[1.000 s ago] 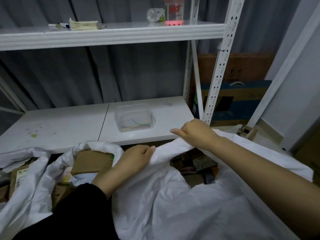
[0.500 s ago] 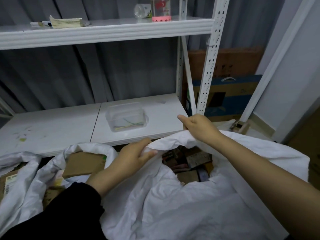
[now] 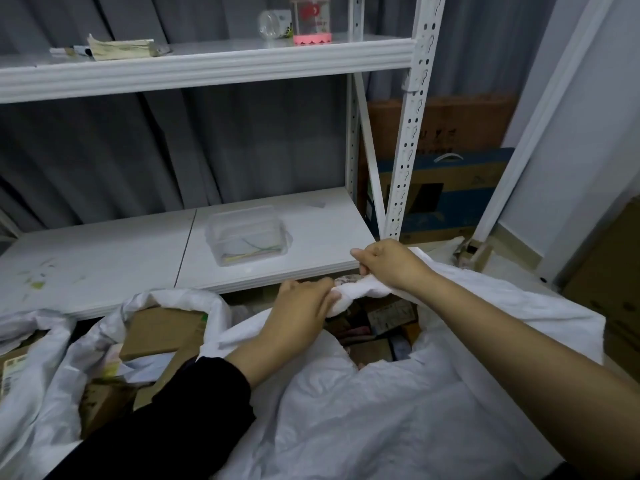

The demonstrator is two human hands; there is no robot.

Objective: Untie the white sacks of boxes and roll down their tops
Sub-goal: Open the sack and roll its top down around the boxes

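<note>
A large white sack [image 3: 398,417] fills the lower right, its mouth open over several small boxes [image 3: 377,327]. My left hand [image 3: 304,306] and my right hand [image 3: 391,263] both grip the far rim of this sack, bunched into a thick roll between them. A second white sack [image 3: 45,375] lies at the lower left, open, with brown cardboard boxes [image 3: 162,327] showing inside. My left forearm in a black sleeve crosses between the two sacks.
A white metal shelf rack stands close behind the sacks; its lower shelf [image 3: 104,258] holds a clear plastic container [image 3: 247,233]. The upper shelf carries a bottle and papers. A blue carton [image 3: 450,192] and brown cartons lean at the right wall.
Both hands have gathered the sack's far rim into a tighter roll, and my hands have come closer together. The view has tilted down slightly.
</note>
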